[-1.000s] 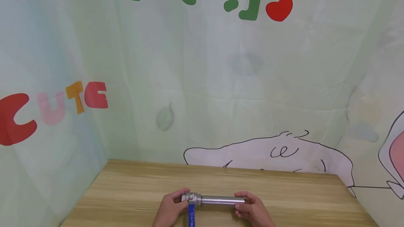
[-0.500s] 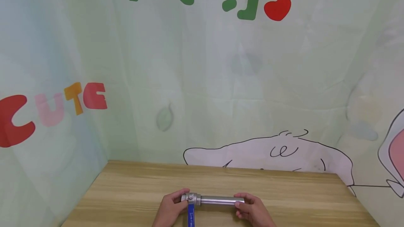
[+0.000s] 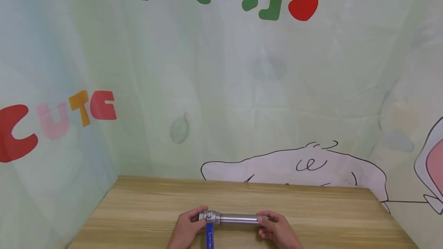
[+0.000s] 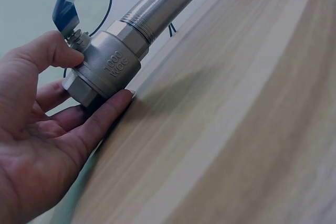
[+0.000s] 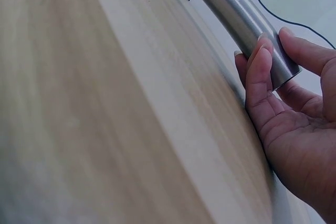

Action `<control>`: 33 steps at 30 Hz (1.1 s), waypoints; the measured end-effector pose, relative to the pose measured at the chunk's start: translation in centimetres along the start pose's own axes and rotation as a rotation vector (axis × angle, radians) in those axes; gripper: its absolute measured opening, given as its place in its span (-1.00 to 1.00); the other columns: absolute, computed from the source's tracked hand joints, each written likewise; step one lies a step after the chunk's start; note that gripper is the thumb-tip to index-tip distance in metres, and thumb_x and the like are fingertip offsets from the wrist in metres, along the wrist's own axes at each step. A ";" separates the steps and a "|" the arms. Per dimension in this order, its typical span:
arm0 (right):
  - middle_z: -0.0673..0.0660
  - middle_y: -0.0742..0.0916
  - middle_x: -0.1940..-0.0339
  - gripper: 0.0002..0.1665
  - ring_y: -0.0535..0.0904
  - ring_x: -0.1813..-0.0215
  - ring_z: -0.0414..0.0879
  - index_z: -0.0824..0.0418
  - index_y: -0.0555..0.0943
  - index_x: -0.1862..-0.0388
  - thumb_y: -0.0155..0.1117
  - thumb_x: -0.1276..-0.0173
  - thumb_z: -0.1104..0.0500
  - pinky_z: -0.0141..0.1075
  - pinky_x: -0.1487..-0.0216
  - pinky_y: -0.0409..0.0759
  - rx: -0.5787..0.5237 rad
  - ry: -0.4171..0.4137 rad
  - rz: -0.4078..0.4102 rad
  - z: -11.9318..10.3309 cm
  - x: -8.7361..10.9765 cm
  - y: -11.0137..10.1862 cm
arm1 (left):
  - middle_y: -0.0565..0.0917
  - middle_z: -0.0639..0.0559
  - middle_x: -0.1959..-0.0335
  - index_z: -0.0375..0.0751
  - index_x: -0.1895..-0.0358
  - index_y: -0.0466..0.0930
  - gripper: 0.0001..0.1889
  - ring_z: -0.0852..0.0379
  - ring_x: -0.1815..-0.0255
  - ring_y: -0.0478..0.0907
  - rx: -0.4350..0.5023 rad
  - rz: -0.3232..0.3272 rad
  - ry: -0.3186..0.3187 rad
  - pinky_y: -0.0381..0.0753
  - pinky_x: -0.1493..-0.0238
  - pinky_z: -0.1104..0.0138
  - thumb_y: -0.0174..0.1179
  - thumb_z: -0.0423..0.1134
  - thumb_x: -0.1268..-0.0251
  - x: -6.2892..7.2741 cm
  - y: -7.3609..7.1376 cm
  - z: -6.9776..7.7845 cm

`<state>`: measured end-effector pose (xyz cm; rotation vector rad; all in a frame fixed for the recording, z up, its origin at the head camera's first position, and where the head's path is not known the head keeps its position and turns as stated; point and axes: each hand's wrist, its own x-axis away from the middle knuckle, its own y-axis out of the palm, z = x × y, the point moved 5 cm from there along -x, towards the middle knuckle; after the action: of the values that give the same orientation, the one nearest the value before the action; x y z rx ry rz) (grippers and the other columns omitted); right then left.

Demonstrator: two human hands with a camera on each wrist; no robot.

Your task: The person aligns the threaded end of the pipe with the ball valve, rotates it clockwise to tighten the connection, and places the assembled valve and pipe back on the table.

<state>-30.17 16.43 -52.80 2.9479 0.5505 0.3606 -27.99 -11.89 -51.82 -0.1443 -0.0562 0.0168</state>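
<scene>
A steel ball valve (image 3: 214, 217) with a blue lever handle (image 3: 209, 235) is joined to a straight metal pipe (image 3: 238, 219); together they lie crosswise in front of me. My left hand (image 3: 188, 227) grips the valve body at its left end, thumb on the near side close to the lever. In the left wrist view the valve (image 4: 107, 66) bears the cast marking "1000 WOG", and the pipe's threads show at the joint. My right hand (image 3: 277, 229) pinches the pipe's free end between thumb and fingers. The right wrist view shows that pipe end (image 5: 278, 64) within the fingers.
Beneath the hands is a wood-grain table (image 3: 155, 199). A pale printed curtain (image 3: 228, 87) rises behind its back edge and along the sides, with a red heart, coloured letters and a cartoon drawing on it.
My right thumb has shifted slightly left along the pipe, over its upper near side. The left hand, valve and pipe stay in place; the head view shifts very slightly.
</scene>
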 end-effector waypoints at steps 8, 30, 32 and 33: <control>0.09 0.68 0.26 -0.47 0.63 0.35 -0.19 0.47 0.48 -0.14 0.25 -0.36 0.09 -0.33 0.23 0.67 0.018 0.016 0.018 0.1 0.0 0.0 | 0.62 -0.35 -0.08 -0.46 -0.15 0.54 -0.49 -0.03 0.02 0.63 0.001 -0.004 0.008 0.71 0.12 0.28 0.17 -0.39 -0.03 0.1 0.0 0.0; 0.21 0.57 -0.02 -0.47 0.66 0.21 -0.05 0.41 0.49 -0.15 0.26 -0.13 0.45 -0.23 0.08 0.69 0.005 -0.020 0.021 -0.1 0.1 0.4 | 0.60 -0.36 -0.11 -0.46 -0.16 0.53 -0.49 -0.04 0.01 0.63 -0.004 -0.009 0.005 0.70 0.09 0.26 0.19 -0.38 -0.05 0.1 0.0 -0.1; 0.22 0.57 0.00 -0.48 0.66 0.23 -0.04 0.42 0.48 -0.13 0.25 -0.13 0.46 -0.23 0.11 0.69 0.001 -0.028 0.031 -0.1 0.1 0.4 | 0.61 -0.35 -0.10 -0.46 -0.15 0.54 -0.49 -0.04 0.01 0.62 -0.006 -0.013 0.006 0.70 0.09 0.26 0.19 -0.38 -0.05 0.1 0.1 -0.1; 0.21 0.57 0.02 -0.49 0.66 0.24 -0.04 0.42 0.48 -0.12 0.25 -0.13 0.46 -0.24 0.12 0.69 0.001 -0.030 0.038 -0.1 0.1 0.3 | 0.61 -0.35 -0.10 -0.46 -0.15 0.54 -0.50 -0.04 0.01 0.62 -0.005 -0.016 0.007 0.70 0.09 0.25 0.19 -0.38 -0.05 0.1 0.1 -0.1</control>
<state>-30.00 16.15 -52.66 2.9625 0.4918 0.3189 -27.89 -11.78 -51.93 -0.1493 -0.0506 0.0005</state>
